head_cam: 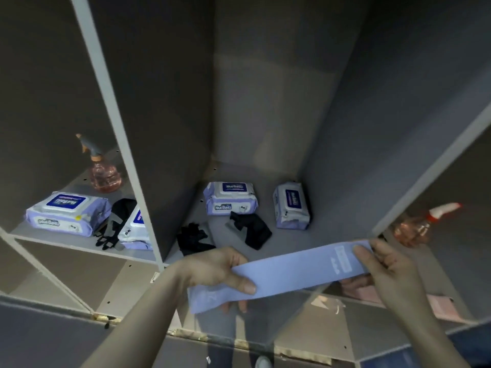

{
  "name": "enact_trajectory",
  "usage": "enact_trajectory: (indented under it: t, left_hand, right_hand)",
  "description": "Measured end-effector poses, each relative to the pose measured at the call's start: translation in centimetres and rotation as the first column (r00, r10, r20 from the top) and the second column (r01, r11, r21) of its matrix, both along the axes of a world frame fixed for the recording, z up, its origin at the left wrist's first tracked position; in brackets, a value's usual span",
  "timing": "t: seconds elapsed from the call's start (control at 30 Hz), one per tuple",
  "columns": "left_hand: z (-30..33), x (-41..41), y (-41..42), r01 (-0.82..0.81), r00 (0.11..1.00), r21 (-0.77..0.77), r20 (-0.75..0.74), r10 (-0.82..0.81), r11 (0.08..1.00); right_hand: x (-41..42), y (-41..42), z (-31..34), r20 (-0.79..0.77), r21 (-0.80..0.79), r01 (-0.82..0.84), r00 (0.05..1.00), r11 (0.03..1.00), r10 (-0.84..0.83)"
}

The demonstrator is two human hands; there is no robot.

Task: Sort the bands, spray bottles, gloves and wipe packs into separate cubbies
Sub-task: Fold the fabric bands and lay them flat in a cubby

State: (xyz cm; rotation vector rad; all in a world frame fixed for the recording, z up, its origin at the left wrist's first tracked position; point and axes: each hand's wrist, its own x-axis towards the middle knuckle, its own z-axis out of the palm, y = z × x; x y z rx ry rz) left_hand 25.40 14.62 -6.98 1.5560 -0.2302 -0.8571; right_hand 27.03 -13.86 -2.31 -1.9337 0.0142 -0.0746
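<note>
Before the cubbies, hands (212, 269) hold band (297, 272) (lilac).

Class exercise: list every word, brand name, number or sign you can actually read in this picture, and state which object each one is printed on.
"HuiBaiLi": front and top label of the wipe pack in the middle cubby.
"HuiBaiLi", sideways: label of the upright wipe pack beside it.
Blurred, seemingly the same brand: wipe pack in the left cubby.
White print on the purple band: too faint to read.
Half-hidden pack under the glove: unreadable.
No numbers or signs legible.
</note>
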Motion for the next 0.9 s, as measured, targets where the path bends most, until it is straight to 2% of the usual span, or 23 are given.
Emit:
enact_trajectory:
  t: [0.23, 0.4, 0.57, 0.7, 0.77, 0.83, 0.9]
  left_hand:
    - [-1.7, 0.0, -2.2, -0.023, 0.999, 0.052, 0.04, 0.021, 0.998]
    - [-2.6, 0.0, -10.9, -0.248, 0.958, 0.049, 0.161, 0.237, 0.968]
    - [-3.4, 1.7, -21.5, -0.427, 0.847, 0.041, 0.367, 0.384, 0.903]
    - [-4.3, 4.6, -28.2, -0.564, 0.761, -0.017, 0.377, 0.528, 0.826]
    - [-5.2, 6.6, -30.1, -0.666, 0.69, -0.021, 0.362, 0.626, 0.746]
    - [-6.6, 8.9, -31.3, -0.755, 0.629, 0.039, 0.326, 0.706, 0.655]
    - [-8.3, 11.3, -31.9, -0.781, 0.617, 0.129, 0.305, 0.725, 0.611]
  right_hand:
    - [-2.1, -7.9, -1.6, -0.054, 0.039, 0.205, 0.978, 0.978, -0.202]
    - [-1.1, -14.8, -3.8, -0.094, 0.111, 0.4, 0.916, 0.91, -0.391]
    - [1.5, -24.1, -6.6, -0.12, 0.112, 0.571, 0.82, 0.813, -0.559]
    - [3.5, -29.9, -8.0, -0.145, 0.025, 0.566, 0.818, 0.824, -0.557]
    - [4.7, -31.8, -8.9, -0.177, -0.026, 0.526, 0.835, 0.85, -0.522]
    - [6.1, -33.2, -9.7, -0.198, -0.05, 0.489, 0.85, 0.871, -0.488]
    - [7.8, -34.0, -10.6, -0.211, -0.064, 0.445, 0.869, 0.893, -0.448]
